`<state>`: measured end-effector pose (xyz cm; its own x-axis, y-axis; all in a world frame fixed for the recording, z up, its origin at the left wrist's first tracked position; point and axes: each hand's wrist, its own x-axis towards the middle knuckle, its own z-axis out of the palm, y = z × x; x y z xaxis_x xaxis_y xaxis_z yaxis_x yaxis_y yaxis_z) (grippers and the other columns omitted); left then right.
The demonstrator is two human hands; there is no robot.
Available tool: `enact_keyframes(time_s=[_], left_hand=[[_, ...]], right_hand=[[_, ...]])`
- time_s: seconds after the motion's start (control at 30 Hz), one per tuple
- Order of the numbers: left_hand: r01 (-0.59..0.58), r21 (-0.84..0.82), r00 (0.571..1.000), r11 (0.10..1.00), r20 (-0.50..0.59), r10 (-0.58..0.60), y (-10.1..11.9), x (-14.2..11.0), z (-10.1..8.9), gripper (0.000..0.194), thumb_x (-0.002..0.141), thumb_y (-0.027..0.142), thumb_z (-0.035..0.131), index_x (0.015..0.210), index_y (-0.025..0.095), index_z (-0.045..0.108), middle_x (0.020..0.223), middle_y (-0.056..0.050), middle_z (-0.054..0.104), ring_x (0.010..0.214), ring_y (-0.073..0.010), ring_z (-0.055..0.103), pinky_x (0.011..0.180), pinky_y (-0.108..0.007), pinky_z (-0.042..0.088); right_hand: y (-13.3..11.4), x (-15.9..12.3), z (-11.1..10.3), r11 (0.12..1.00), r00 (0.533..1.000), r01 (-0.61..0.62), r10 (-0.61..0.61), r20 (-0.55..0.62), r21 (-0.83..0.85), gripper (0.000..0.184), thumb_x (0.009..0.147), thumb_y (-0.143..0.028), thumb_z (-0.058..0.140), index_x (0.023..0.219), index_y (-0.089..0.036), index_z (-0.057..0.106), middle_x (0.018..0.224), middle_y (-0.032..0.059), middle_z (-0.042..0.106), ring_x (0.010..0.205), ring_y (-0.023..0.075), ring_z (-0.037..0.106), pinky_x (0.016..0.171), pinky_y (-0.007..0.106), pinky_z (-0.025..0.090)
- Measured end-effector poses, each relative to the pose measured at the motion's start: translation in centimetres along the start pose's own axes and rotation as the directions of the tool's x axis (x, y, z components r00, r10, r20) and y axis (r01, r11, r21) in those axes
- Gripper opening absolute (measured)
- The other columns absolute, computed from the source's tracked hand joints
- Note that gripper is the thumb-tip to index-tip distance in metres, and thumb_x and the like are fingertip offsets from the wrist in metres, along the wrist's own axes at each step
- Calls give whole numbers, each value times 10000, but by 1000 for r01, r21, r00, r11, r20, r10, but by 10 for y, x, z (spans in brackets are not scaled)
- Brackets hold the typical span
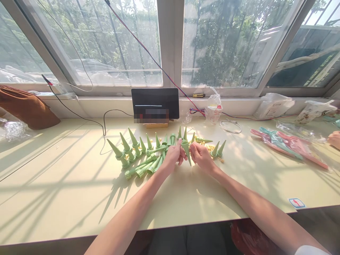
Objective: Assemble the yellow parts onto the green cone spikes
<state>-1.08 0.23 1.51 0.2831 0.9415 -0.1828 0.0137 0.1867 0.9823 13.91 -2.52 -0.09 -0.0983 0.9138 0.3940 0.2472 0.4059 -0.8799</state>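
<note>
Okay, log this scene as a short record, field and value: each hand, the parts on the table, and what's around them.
Left hand: left hand holds a green cone, tip pointing down
Right hand: right hand close beside that cone; its grip is unclear
Standing parts: pointed green pieces, mostly left of the hands
Lying parts: green tubes, piled left of the hands
Small parts: yellow pieces, scattered among the green ones
Behind: dark screen
Far right: pink and teal items; another person's hand at the edge

the left forearm (135,202) and right forearm (249,198) slant forward and inward, the left hand (174,155) curled with its thumb (179,142) raised, the right hand (204,156) close beside it, fingers (195,148) bent inward.
</note>
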Motion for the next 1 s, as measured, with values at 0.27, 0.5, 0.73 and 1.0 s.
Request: enact_keyframes(time_s=[0.27, 0.5, 0.73, 1.0], left_hand=[[194, -64, 977, 979, 100, -187, 5, -2, -3, 697, 817, 757, 431, 443, 172, 479, 400, -55, 512, 288, -50, 228, 370, -246, 121], [233, -117, 965, 965, 154, -214, 9, -4, -4, 689, 805, 737, 469, 430, 160, 503, 414, -73, 543, 285, -45, 237, 376, -247, 118], [208, -119, 967, 971, 172, -186, 10, -5, -4, 687, 810, 726, 461, 446, 150, 541, 552, -120, 655, 298, -47, 285, 374, -255, 214], [127, -118, 978, 985, 178, -105, 3, 0, -7, 642, 810, 698, 490, 552, 129, 640, 714, -132, 712, 345, -54, 366, 422, -265, 345]], right_hand=[[1, 1, 0, 1000, 1000, 12, -12, 14, -6, 460, 978, -594, 382, 716, -219, 435, 456, -68, 398, 405, 110, 375, 483, 271, 315], [5, 1, 0, 1000, 1000, 18, -19, 15, 6, 454, 980, -589, 378, 725, -220, 444, 457, -67, 386, 412, 114, 376, 481, 269, 320], [4, 2, -2, 999, 1000, 5, -4, 11, -37, 456, 982, -585, 373, 725, -215, 446, 476, -61, 396, 437, 115, 392, 502, 265, 344], [5, 2, -1, 1000, 999, -21, 21, 25, 5, 449, 971, -574, 410, 697, -219, 394, 528, -56, 389, 456, 105, 378, 463, 245, 314]])
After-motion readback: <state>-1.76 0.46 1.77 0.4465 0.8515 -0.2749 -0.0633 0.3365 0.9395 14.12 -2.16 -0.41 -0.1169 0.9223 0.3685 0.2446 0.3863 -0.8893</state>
